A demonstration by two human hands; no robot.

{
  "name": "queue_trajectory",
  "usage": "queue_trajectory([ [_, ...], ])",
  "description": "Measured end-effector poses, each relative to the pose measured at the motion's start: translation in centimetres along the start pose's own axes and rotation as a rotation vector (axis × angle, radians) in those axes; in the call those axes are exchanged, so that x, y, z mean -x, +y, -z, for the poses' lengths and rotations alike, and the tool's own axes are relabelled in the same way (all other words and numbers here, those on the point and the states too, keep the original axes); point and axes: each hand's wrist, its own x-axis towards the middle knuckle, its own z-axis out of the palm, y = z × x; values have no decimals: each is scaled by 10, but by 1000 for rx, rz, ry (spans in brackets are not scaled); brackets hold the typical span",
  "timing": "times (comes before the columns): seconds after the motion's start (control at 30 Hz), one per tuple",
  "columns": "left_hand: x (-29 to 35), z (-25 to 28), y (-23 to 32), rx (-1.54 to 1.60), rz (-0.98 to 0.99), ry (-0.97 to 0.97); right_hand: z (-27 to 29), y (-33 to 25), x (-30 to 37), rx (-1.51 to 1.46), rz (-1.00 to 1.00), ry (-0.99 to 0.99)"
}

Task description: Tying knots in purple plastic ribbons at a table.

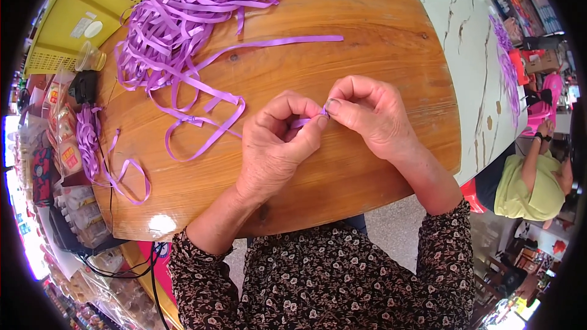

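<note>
Both my hands meet over the wooden table [379,43], pinching a narrow purple ribbon [299,123]. My left hand [278,140] has thumb and index finger closed on it, with part of the ribbon showing inside the curled fingers. At the tip, my right hand [373,113] pinches the same ribbon between thumb and forefinger. Whether there is a knot between the fingertips is too small to tell. To the left of my hands, looped purple ribbon [208,146] lies on the wood and runs toward the left hand. Farther off rises a large tangled heap of purple ribbons [183,12].
A yellow plastic basket [61,36] and a clear cup [90,58] stand at the far left. Below them are a smaller purple ribbon bundle [90,137], packaged goods [67,153] and black cables. A white marbled table [471,55] adjoins on the right; beyond it sits another person [531,186].
</note>
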Motion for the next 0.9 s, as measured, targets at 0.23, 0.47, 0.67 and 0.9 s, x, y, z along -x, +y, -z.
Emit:
queue_trajectory([
  [0.23,0,5,-1,368,242,-22,3,1,-4,-92,-59,-37],
  [0.47,0,7,-2,531,268,-74,-3,5,-2,2,171,-40],
  [0.67,1,7,-4,537,268,-71,-5,5,-4,423,652,67],
  [0.9,1,9,-6,581,242,-85,-3,2,-3,511,792,31],
])
